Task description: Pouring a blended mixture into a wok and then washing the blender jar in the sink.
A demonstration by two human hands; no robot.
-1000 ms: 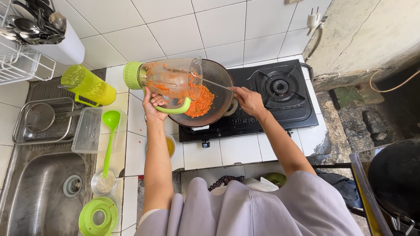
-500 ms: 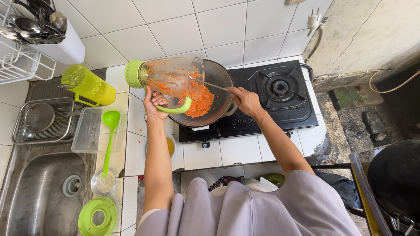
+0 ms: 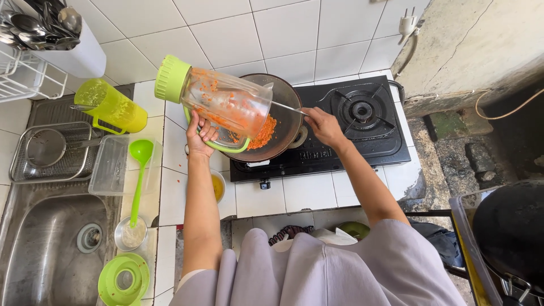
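Blender jug (image 3: pixel 226 105) tipped on its side over dark pan (image 3: pixel 286 122), left hand (image 3: pixel 199 133) clasped round its green handle, right hand (image 3: pixel 324 126) pinching thin metal utensil (image 3: pixel 286 107) reaching into jug's mouth, orange paste (image 3: pixel 263 133) in pan.

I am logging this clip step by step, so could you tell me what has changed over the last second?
The left hand has tipped the blender jar a little further, its green base higher. The right hand has slid its spoon into the jar's mouth. Both grips, the pan of orange paste and the stove stay as they were.
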